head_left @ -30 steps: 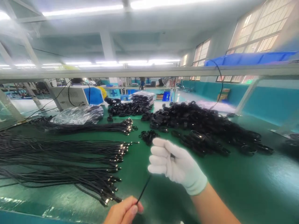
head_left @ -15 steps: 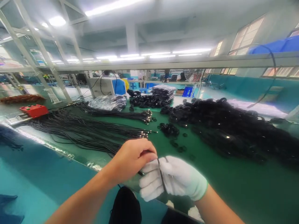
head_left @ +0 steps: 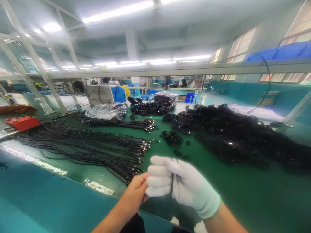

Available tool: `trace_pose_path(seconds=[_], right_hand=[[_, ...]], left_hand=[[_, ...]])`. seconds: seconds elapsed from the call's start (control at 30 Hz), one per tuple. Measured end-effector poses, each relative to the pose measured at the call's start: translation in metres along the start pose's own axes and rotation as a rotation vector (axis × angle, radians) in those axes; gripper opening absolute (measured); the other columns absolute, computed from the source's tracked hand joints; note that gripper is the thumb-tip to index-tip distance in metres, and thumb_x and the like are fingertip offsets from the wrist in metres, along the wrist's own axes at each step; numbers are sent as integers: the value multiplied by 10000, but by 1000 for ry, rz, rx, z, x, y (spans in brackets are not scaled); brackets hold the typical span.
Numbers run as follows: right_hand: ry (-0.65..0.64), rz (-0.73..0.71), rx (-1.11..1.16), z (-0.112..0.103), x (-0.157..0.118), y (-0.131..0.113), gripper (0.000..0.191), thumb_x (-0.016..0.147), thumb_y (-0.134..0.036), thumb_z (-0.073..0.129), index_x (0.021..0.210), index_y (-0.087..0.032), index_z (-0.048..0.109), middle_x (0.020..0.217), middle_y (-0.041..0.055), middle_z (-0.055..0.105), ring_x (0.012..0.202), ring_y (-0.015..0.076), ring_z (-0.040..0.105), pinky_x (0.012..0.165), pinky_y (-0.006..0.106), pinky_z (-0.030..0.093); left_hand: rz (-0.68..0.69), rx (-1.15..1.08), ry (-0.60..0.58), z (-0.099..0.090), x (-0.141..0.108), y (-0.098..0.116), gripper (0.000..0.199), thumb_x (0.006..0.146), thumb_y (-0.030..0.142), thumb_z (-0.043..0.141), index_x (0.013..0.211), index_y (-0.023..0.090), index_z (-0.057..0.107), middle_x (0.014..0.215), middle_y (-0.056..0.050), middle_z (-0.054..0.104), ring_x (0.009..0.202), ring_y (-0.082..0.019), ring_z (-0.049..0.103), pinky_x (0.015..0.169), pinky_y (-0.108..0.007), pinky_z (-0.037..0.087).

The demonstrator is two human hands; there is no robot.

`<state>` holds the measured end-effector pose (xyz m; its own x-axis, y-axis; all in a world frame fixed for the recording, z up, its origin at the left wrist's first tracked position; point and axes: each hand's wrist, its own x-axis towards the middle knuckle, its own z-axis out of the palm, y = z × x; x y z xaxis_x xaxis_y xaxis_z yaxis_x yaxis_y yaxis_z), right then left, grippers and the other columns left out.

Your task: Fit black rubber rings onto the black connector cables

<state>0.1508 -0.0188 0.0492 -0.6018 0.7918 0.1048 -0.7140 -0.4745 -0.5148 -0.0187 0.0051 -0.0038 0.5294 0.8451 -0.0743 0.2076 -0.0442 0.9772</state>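
Note:
My left hand (head_left: pixel 136 191), bare, is closed low at the bench's front edge. Its fingertips go behind the gloved fingers, so whatever they grip is hidden. My right hand (head_left: pixel 181 183), in a white glove, has its fingers curled in with the thumb over them. A thin black strand (head_left: pixel 172 183) runs across its palm and under the thumb; I cannot tell whether it is a cable or part of a ring. To the left lie long black cables (head_left: pixel 97 139) with shiny metal ends. Beyond my right hand sits a small heap of black rings (head_left: pixel 172 138).
A large pile of black coiled parts (head_left: pixel 233 136) covers the right of the green bench (head_left: pixel 218 191). Behind are a clear plastic bag (head_left: pixel 107 111), a white and blue machine (head_left: pixel 107 94) and stacked bagged parts (head_left: pixel 165 98). A red control box (head_left: pixel 22 123) stands left.
My left hand has moved down and left, from above the strand at the glove to behind the gloved fingertips. The gloved fingers are raised and curled. The view has shifted slightly right.

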Motion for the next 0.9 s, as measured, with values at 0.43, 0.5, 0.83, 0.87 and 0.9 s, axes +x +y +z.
trace_pose_path(seconds=[0.43,0.5,0.83,0.87,0.9], right_hand=[[-117,157,-173,-15,-1,27,418,765,-357,684,1041,-59,586,820,116,626,728,206,615,756,428,431],[-119,198,-94,-12,-1,32,435,717,-349,727,1025,-80,577,790,81,613,703,189,598,757,420,421],[-17,-69,84,-2,0,10,308,721,-218,730,732,-162,427,656,-54,331,582,80,374,595,247,302],[13,-109,53,-4,0,7,285,738,-229,716,736,-163,438,658,-50,349,585,84,385,595,253,315],[44,-142,21,-7,0,4,269,743,-245,712,747,-163,456,661,-44,377,591,91,404,604,266,337]], left_hand=[[376,759,-33,-32,-8,97,26,759,216,667,755,196,651,718,36,624,653,-101,551,593,-181,376],[288,556,-117,-40,6,98,38,728,199,686,725,173,659,699,31,624,655,-96,548,596,-167,390],[-11,133,38,-3,-12,-14,366,883,409,433,675,150,588,580,10,514,531,-107,461,515,-201,393],[28,239,58,-1,-19,-21,363,902,407,403,734,159,607,617,-2,551,566,-120,501,548,-208,416],[82,359,68,1,-25,-24,342,917,387,378,812,170,619,681,-16,593,622,-135,543,590,-215,435]])
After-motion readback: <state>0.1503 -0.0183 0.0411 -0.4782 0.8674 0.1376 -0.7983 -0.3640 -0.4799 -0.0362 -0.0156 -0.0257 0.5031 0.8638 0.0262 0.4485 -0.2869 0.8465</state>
